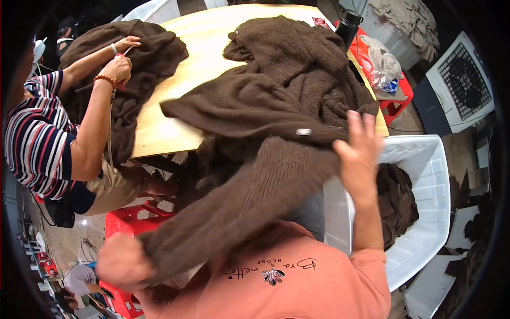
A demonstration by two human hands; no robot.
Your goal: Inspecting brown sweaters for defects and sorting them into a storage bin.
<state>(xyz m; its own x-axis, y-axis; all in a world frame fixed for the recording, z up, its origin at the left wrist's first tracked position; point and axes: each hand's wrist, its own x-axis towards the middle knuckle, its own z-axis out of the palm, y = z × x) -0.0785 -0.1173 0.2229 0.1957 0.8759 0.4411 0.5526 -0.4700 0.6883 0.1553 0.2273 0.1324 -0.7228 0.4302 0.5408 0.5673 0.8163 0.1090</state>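
Observation:
A dark brown fuzzy garment (234, 196) stretches diagonally across my lap, smeared by motion. At the lower left, my left hand (125, 260) is closed round its end, also blurred. My right hand (361, 159) is at the garment's upper right end, fingers stretched and apart, thumb touching or close to the cloth. A smooth brown fold with a small pale tag (303, 132) lies just left of that hand. More of the brown cloth is heaped on the table beyond, and where one piece ends and another begins is hard to see.
A yellow wooden table (175, 127) carries a brown heap (297, 50) and a black bottle (348, 26). At left, a co-worker (64, 133) handles brown cloth with a red-handled tool. A white bin (441, 202) with brown cloth stands right; a red stool (127, 223) stands left.

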